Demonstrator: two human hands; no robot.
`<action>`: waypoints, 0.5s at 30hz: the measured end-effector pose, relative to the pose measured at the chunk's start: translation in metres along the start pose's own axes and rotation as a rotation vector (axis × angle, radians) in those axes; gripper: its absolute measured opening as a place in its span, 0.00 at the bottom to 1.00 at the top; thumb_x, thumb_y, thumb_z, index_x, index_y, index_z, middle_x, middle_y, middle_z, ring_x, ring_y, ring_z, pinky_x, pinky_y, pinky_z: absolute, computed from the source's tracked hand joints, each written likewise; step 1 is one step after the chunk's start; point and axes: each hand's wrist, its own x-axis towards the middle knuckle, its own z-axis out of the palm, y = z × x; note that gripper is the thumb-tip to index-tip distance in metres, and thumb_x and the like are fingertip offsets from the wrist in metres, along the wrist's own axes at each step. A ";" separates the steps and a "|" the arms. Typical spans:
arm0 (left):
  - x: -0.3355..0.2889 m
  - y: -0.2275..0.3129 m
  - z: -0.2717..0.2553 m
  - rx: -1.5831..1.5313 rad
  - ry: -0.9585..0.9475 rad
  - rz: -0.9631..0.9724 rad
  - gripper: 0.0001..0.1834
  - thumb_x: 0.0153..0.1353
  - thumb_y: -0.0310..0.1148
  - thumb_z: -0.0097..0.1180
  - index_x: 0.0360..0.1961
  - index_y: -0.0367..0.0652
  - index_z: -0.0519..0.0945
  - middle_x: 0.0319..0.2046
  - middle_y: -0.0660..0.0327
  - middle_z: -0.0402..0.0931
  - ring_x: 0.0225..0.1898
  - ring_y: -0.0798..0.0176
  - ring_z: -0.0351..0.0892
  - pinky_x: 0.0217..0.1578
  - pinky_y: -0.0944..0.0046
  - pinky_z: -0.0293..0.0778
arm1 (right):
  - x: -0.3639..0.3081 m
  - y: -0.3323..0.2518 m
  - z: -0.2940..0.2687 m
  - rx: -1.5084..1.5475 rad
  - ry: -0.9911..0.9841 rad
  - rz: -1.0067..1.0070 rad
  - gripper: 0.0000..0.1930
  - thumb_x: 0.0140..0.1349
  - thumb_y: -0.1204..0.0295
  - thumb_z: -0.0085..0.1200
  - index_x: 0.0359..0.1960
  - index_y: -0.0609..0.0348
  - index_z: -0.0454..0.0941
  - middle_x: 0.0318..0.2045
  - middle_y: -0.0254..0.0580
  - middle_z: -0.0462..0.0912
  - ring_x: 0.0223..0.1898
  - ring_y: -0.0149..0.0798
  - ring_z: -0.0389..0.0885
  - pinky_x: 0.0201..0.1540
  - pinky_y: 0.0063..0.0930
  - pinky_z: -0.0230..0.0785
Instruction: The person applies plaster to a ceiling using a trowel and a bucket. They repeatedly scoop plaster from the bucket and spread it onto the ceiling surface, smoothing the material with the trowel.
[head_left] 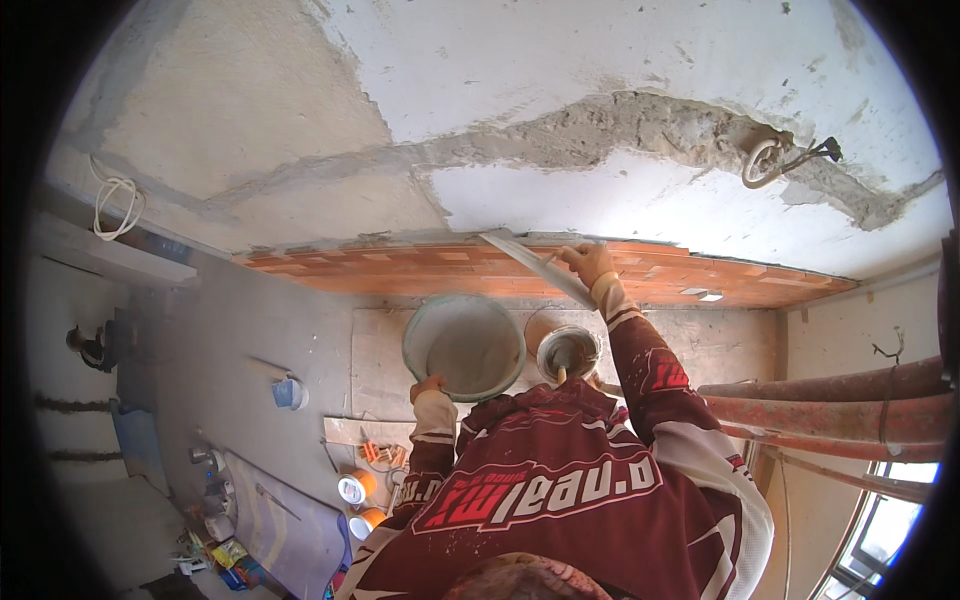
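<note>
My left hand [430, 388] is closed on the near left rim of a large round tub [410, 345]. The tub has a greenish rim and grey paste inside. My right hand [590, 262] grips a long, flat, pale blade like a wide plastering knife [535, 262]. The blade slants up to the left, its far end at the line where the white wall [560, 195] meets the orange brickwork [400, 268]. Whether its edge touches the wall I cannot tell. Beside the tub, below my right arm, stands a bucket [543, 350] with grey mix and a wooden-handled tool [562, 373] in it.
A rough grey channel [690, 130] crosses the wall, with a cable coil [765, 165] sticking out. Another white cable [118, 205] hangs at left. Red pipes [850, 410] run along the right. Orange-and-white buckets [355, 487], a blue container [290, 393] and a cluttered purple mat [285, 520] lie at left.
</note>
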 end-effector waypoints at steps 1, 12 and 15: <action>0.007 -0.007 -0.003 0.011 0.013 -0.001 0.17 0.37 0.34 0.61 0.30 0.34 0.77 0.22 0.53 0.77 0.22 0.56 0.76 0.27 0.56 0.70 | 0.004 0.002 -0.001 0.044 0.001 0.082 0.23 0.51 0.54 0.60 0.32 0.66 0.83 0.20 0.43 0.80 0.24 0.34 0.76 0.31 0.30 0.69; -0.012 -0.019 -0.027 -0.043 0.039 -0.085 0.17 0.38 0.36 0.61 0.28 0.34 0.80 0.24 0.52 0.79 0.25 0.54 0.78 0.30 0.55 0.72 | 0.006 0.009 -0.010 0.072 -0.009 0.141 0.25 0.51 0.52 0.60 0.32 0.69 0.82 0.20 0.44 0.80 0.23 0.34 0.76 0.29 0.29 0.69; -0.005 -0.026 -0.027 -0.041 0.005 -0.085 0.16 0.38 0.36 0.61 0.27 0.34 0.80 0.23 0.52 0.79 0.24 0.54 0.78 0.29 0.55 0.72 | 0.004 0.007 -0.011 0.069 -0.007 0.119 0.25 0.51 0.52 0.60 0.32 0.68 0.82 0.19 0.44 0.80 0.23 0.34 0.76 0.30 0.29 0.69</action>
